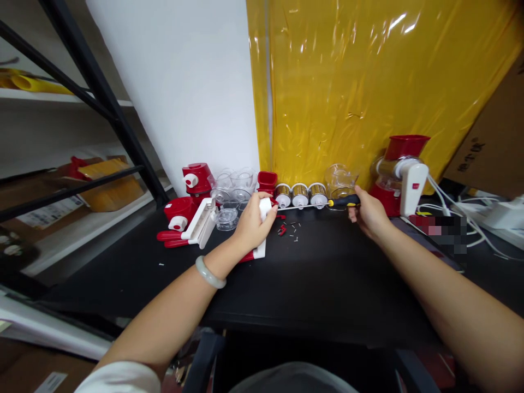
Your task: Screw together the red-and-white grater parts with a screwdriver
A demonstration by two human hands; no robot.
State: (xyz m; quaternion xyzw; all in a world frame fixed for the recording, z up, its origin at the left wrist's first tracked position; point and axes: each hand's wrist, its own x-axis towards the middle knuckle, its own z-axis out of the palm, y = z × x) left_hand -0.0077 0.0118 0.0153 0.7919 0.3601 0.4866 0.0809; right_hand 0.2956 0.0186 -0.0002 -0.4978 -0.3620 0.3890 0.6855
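My left hand [252, 222] is closed around a white plastic part [265, 206] with a bit of red at its end. Much of that part is hidden by the fingers. My right hand [370, 212] grips the black-and-yellow handle of a screwdriver [346, 201]. Its long thin shaft points left, and the tip reaches the part in my left hand; whether it sits in a screw I cannot tell. Under my left wrist lies a red and white piece [258, 252]. Small screws [295, 238] and little red pieces [282, 231] are scattered on the black table [319, 289] between my hands.
Behind stand several metal grater drums [300, 195], a red hopper [267, 181] and clear plastic parts [233, 188]. Red bases [180, 213] and white crank arms [201, 222] lie left. An assembled red-and-white rotary grater [405, 177], cables [444, 204] and a phone-like device [434, 245] are right.
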